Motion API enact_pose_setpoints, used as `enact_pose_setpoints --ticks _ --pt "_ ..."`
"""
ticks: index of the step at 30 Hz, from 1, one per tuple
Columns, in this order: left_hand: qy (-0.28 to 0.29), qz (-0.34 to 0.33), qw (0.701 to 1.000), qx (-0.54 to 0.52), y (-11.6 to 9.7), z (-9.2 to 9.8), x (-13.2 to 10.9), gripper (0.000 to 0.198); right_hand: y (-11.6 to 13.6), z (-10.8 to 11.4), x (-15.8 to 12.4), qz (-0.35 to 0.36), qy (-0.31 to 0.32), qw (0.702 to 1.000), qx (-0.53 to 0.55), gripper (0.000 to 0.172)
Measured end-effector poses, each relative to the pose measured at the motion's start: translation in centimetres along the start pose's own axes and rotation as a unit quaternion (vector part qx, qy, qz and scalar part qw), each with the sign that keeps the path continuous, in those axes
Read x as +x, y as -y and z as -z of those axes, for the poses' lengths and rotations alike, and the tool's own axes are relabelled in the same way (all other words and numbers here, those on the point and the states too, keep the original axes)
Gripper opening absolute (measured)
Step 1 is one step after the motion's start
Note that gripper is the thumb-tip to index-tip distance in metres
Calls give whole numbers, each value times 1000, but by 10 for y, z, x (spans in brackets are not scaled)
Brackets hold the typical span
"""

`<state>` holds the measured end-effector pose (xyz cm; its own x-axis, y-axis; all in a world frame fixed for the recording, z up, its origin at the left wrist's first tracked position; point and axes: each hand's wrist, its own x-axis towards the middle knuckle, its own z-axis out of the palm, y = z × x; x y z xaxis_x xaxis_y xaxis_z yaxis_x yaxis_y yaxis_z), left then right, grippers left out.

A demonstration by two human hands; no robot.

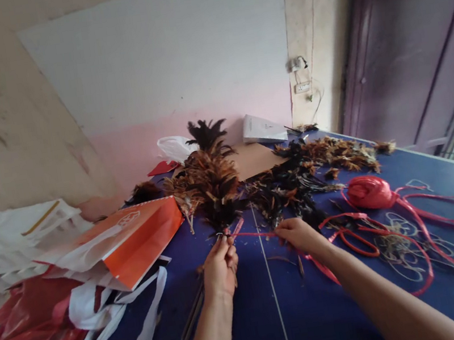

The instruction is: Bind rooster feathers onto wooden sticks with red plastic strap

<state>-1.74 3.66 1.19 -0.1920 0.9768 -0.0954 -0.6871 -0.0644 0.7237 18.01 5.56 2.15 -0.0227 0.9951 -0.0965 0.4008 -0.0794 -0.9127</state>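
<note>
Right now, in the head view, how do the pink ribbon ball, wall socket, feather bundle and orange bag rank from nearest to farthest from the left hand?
From the left hand:
1. Feather bundle: gripped at its lower end.
2. Orange bag: just to the left.
3. Pink ribbon ball: across on the right.
4. Wall socket: on the wall beyond the table.

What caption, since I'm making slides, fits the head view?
Left hand grips a feather bundle; right hand holds pink ribbon taut.
</note>
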Motion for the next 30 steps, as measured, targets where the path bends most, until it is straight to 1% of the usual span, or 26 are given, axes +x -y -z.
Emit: enact_pose_setpoints --ticks 2,5,8,11,14,16,19,20,23,25,28,30 --pt "7 6 1000 -24 -4 2 2 11 -4 17 13 7 -21 998 -55 17" --pt "3 12 999 -36 -5 1 1 8 -8 38 33 11 -73 988 -134 16" --pt "0 12 999 -31 -3 0 0 7 -9 46 50 6 -110 973 -201 18" --pt "7 13 999 -31 -1 0 1 9 -7 37 58 -9 -116 960 -255 21" --pt "10 18 999 -32 0 2 2 11 -2 22 60 -26 -117 948 -296 31" --pt "9 19 999 -32 -1 2 2 10 -1 15 58 -35 -120 940 -319 33" --pt "5 16 999 -36 -2 0 1 10 -2 14 56 -42 -133 931 -338 25" --pt "4 14 999 -37 -2 0 1 10 -3 16 56 -43 -143 928 -341 25" --pt "6 18 999 -35 -2 -1 0 10 -4 19 52 -28 -181 921 -345 33" --pt "9 25 999 -29 -2 -1 -1 12 -2 15 50 -6 -190 920 -343 32" --pt "6 28 999 -32 -2 -2 -1 12 5 3 51 13 -177 927 -332 23" --pt "5 23 999 -43 -3 -3 -1 11 8 -4 55 4 -169 934 -316 28"
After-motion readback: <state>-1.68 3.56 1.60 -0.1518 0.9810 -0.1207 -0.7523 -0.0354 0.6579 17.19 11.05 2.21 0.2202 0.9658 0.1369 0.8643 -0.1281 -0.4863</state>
